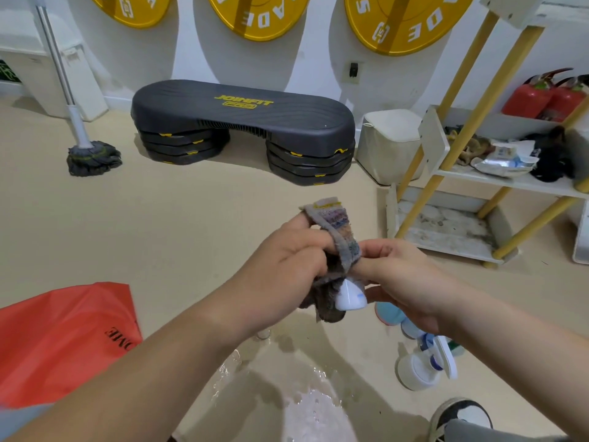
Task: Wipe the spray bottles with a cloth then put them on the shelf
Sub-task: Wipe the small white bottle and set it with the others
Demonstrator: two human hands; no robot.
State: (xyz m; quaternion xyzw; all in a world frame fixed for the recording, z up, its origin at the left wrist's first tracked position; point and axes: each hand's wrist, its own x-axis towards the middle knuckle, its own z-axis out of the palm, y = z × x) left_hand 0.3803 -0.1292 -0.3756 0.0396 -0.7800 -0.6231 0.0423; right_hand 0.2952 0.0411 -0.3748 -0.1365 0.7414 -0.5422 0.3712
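My left hand grips a grey, frayed cloth that wraps over a small white spray bottle. Only the bottle's rounded white end shows below the cloth. My right hand holds the same bottle from the right, fingers closed around it. Both hands are in the middle of the view, above the floor. A white spray bottle with a blue-and-white trigger stands on the floor at the lower right, with other bottles partly hidden under my right wrist. The white shelf with yellow posts stands to the right.
A puddle of water lies on the tan floor below my hands. A red bag is at the left, a black step platform and a mop stand by the wall. My shoe is at the lower right.
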